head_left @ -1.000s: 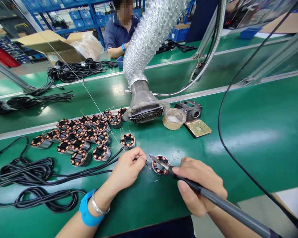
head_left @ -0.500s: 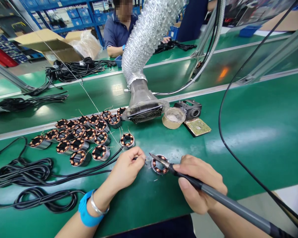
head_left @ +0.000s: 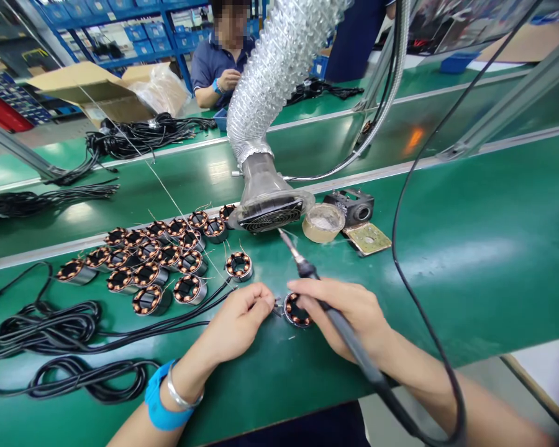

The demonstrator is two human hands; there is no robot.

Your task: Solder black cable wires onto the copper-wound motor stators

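Iron's off the ring, wire's pinched beside it
Left hand (head_left: 242, 323) has thumb and finger together on a thin wire end (head_left: 277, 305); right hand (head_left: 349, 310) is wrapped round a soldering iron (head_left: 306, 268); the copper-wound ring (head_left: 290, 313) sits on the green bench (head_left: 270, 397) between them, partly behind the right fingers; can't tell if any joint's done there; farther back, a batch of similar rings (head_left: 149, 300) waits, several with loose leads; the iron's tip points toward the fan hood (head_left: 274, 214)

The left wrist (head_left: 189, 371) wears a wide blue band (head_left: 156, 400) and silver bangle (head_left: 174, 395), above dark clothing (head_left: 326, 428).
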